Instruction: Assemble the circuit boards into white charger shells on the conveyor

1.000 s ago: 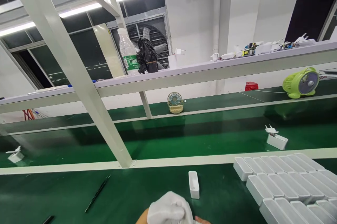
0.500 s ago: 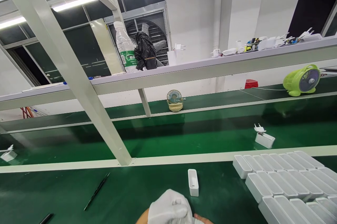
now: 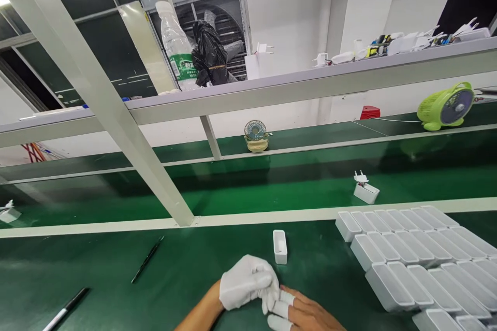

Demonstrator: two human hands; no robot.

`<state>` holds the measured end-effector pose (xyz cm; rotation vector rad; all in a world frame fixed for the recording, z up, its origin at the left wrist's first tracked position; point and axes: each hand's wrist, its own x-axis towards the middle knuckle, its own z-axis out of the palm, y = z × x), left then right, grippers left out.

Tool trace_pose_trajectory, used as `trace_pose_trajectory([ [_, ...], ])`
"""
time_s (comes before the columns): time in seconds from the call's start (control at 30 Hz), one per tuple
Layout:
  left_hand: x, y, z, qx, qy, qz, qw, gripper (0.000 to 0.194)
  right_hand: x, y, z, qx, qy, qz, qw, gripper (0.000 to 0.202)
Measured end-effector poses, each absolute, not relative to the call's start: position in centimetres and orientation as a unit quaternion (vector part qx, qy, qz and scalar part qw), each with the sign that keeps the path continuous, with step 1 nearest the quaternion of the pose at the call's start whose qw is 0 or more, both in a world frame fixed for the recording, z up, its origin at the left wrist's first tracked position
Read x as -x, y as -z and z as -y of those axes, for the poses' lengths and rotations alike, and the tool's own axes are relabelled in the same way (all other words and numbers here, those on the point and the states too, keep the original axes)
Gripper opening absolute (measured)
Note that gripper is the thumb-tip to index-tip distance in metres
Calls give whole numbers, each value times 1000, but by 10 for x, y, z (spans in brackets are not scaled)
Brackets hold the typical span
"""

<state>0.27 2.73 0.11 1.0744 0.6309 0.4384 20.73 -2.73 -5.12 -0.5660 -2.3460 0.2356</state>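
Note:
My left hand [image 3: 250, 282], in a white glove, is at the lower middle of the head view, its fingers curled in. They touch the fingertips of my right hand [image 3: 306, 313]; whether anything small lies between them is hidden. Bare apart from white finger cots [image 3: 280, 310] on several fingers, my right hand has its fingers stretched out towards the glove. Just beyond the hands, a small open white plastic case [image 3: 280, 247] stands on the green work surface [image 3: 186, 263].
Rows of white cases [image 3: 404, 253] fill the right side. A black pen [image 3: 147, 259] and a marker [image 3: 66, 310] lie left. Behind a pale rail, a case with a plug [image 3: 366, 192] sits on the green belt [image 3: 240, 191]. A slanted post [image 3: 128, 139] crosses the left.
The view has tilted down, bringing more of both hands into sight. The case with the plug has shifted left along the belt. Both hands stay close together.

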Motion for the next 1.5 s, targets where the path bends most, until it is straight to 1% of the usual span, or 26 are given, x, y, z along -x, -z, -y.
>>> trace_pose_trajectory([
  [0.1,-3,1,-30,-554,-241,-320,730,56,-213,39,32,197,-78,929,303,25],
  [0.17,-3,3,-37,-589,-321,-357,650,56,-215,30,35,196,-66,941,268,31],
  [0.2,-3,3,-41,-593,-373,-381,604,53,-215,27,36,199,-64,944,257,35],
  [0.27,-4,4,-52,-577,-457,-431,522,40,-215,24,37,209,-67,943,252,40],
  [0.3,-7,3,-56,-573,-474,-451,493,39,-215,24,38,216,-71,940,255,41],
  [0.37,-14,1,-61,-593,-446,-490,457,62,-216,23,40,231,-83,936,254,42],
  [0.43,-26,-2,-60,-638,-382,-517,424,81,-218,22,43,244,-99,933,245,42],
  [0.5,-39,-6,-57,-674,-338,-530,388,91,-219,20,45,252,-114,931,239,42],
  [0.57,-50,-8,-55,-695,-318,-534,361,91,-220,20,47,260,-125,928,235,42],
  [0.7,-53,-7,-58,-715,-288,-539,339,64,-218,22,46,265,-126,927,233,42],
  [0.77,-45,-4,-61,-712,-283,-543,344,57,-217,23,45,266,-120,927,235,42],
  [0.93,-23,-1,-63,-702,-288,-553,344,65,-218,24,47,268,-114,926,238,41],
  [1.07,-20,-1,-58,-712,-297,-554,314,74,-218,28,49,267,-122,923,251,40],
  [1.2,-23,-3,-52,-720,-300,-541,315,74,-217,27,50,266,-122,923,250,39],
  [1.33,-24,-2,-48,-718,-297,-530,339,80,-217,22,52,266,-120,927,236,39],
  [1.5,-25,-3,-45,-734,-285,-522,327,79,-216,19,53,269,-119,926,235,40],
])
